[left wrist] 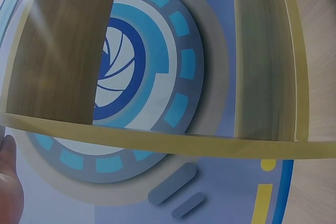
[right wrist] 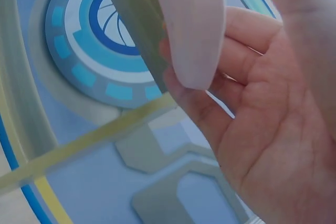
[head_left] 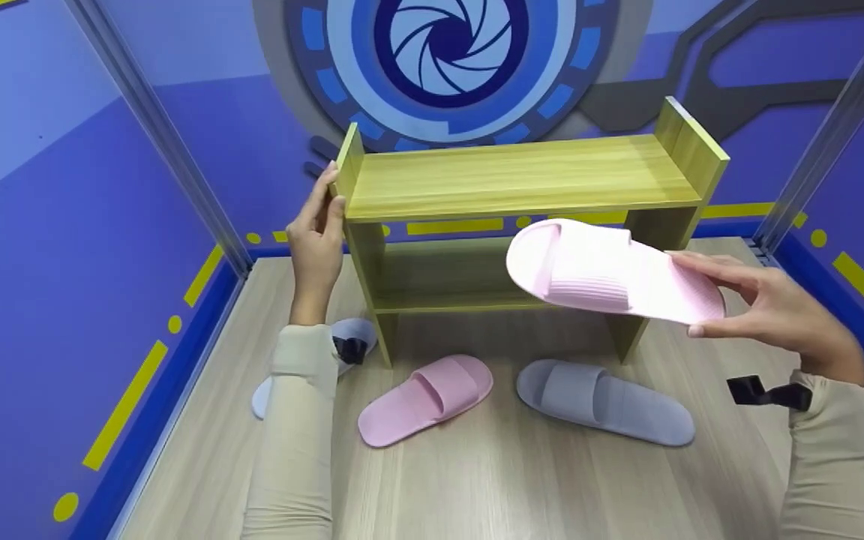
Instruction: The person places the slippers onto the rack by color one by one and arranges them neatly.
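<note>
My right hand (head_left: 784,307) holds a pink slipper (head_left: 597,270) by its heel end, thumb below and fingers above. The slipper is raised in front of the right part of a yellowish wooden shelf rack (head_left: 522,176), toe pointing left. In the right wrist view the slipper's pale end (right wrist: 197,51) lies between the fingers (right wrist: 197,103) and the palm. My left hand (head_left: 319,240) touches the rack's left side panel near its top, fingers extended and thumb at the front edge. Only the thumb (left wrist: 9,182) shows in the left wrist view.
On the wood-patterned floor before the rack lie another pink slipper (head_left: 424,401) and a grey slipper (head_left: 604,401). A pale slipper (head_left: 357,334) lies partly hidden under the left forearm. Blue walls (head_left: 199,135) stand behind and at both sides.
</note>
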{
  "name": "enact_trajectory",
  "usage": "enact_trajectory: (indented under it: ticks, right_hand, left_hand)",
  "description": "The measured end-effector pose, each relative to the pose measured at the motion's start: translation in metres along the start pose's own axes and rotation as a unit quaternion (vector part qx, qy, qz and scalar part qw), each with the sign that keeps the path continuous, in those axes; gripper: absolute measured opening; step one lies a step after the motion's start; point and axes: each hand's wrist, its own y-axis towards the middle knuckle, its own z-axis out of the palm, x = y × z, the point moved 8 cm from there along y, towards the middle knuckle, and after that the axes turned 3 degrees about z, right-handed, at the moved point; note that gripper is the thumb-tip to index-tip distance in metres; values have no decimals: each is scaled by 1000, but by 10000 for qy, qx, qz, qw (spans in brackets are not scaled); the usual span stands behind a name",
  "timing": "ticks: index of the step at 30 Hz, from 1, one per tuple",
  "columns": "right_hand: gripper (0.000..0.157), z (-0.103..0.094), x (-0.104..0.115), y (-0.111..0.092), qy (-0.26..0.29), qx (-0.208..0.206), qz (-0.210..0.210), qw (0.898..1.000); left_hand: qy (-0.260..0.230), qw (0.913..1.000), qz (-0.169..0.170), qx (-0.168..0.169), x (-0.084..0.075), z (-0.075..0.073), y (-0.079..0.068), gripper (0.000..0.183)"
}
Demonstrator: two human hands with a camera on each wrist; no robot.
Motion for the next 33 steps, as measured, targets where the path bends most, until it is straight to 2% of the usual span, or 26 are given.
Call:
enact_trajectory:
  ticks: [6,11,18,22,28,33]
  right_hand:
    - [84,-3,13,9,230,-413,-280,9985]
    - [82,-3,17,17,274,-786,-346,9959]
    - [76,-1,26,26,21,-1420,-297,9894]
    - [72,-1,31,32,57,-1855,37,9826]
    - [65,-3,39,39,-218,-2672,796,9601]
    - [63,-1,46,48,-457,-3049,1173,9440]
  left_hand:
    - [12,10000,-29,-10,0,0,-1,38]
    - [84,9999,20,-52,0,0,-1,37]
    - [18,9999,53,-90,24,-1,1,37]
    - [31,9998,174,-64,26,-2,1,38]
    - [97,9998,158,-50,26,-2,1,38]
    - [156,9997,170,-75,25,-2,1,38]
